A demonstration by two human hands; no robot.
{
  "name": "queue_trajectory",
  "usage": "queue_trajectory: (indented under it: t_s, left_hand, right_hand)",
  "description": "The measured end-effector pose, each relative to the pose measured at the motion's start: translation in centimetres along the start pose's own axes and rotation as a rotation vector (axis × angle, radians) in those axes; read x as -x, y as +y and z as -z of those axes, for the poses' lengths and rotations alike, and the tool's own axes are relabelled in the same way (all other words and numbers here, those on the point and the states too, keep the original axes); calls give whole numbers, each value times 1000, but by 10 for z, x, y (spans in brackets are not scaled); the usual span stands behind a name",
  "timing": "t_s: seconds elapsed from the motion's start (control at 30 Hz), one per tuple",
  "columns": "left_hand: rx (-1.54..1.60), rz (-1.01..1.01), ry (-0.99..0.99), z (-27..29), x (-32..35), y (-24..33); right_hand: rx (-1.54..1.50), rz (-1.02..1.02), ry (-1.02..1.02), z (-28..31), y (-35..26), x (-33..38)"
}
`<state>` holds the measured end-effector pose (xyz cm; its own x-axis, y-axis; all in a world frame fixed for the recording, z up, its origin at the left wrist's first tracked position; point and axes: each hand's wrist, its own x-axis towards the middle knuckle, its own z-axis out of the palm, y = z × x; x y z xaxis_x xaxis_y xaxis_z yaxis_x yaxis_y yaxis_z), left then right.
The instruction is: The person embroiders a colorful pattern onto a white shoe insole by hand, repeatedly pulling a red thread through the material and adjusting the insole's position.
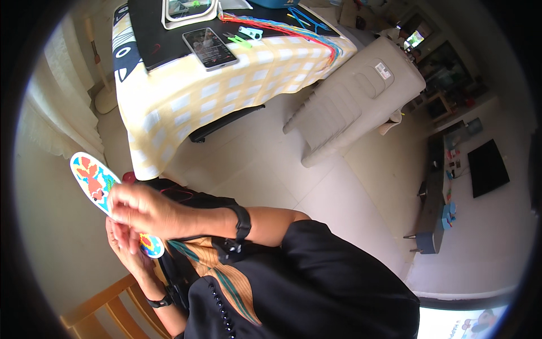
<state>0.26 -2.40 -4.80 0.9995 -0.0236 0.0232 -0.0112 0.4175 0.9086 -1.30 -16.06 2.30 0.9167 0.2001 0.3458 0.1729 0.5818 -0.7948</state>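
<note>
A long insole-shaped piece [93, 179] with a white edge and a red, blue, yellow and green stitched pattern is held up at the left, tilted. My left hand [125, 244] grips it from below, near its lower, narrower part. Across its middle lies my right hand [148, 210], fingers bent together and slightly blurred. Whatever is between those fingers is hidden or too small to make out. The right hand covers the middle of the insole, and only its upper end and a lower patch show. Dark bands circle both wrists.
Ahead stands a table with a yellow-white checked cloth [169, 107]. It bears a phone [210, 49], small snips [251, 33], a green tool [238, 40], coloured threads [282, 33] and a white-framed tray [189, 10]. Stacked grey stools [361, 85] stand right of it. A wooden chair [99, 308] is lower left.
</note>
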Motion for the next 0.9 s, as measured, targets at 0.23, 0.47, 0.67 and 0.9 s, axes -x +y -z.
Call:
queue_trajectory:
  t_s: [0.23, 0.47, 0.67, 0.9]
  left_hand:
    - [-55, 52, 132, 33, -19, 30]
    - [170, -65, 316, 68, -33, 29]
    - [59, -38, 97, 42, -23, 20]
    - [41, -86, -13, 12, -7, 25]
  right_hand:
    - [-128, -37, 464, 72, -88, 28]
    - [1269, 388, 1213, 294, -244, 193]
    - [1277, 186, 940, 203, -130, 95]
    - [1250, 89, 198, 11, -13, 15]
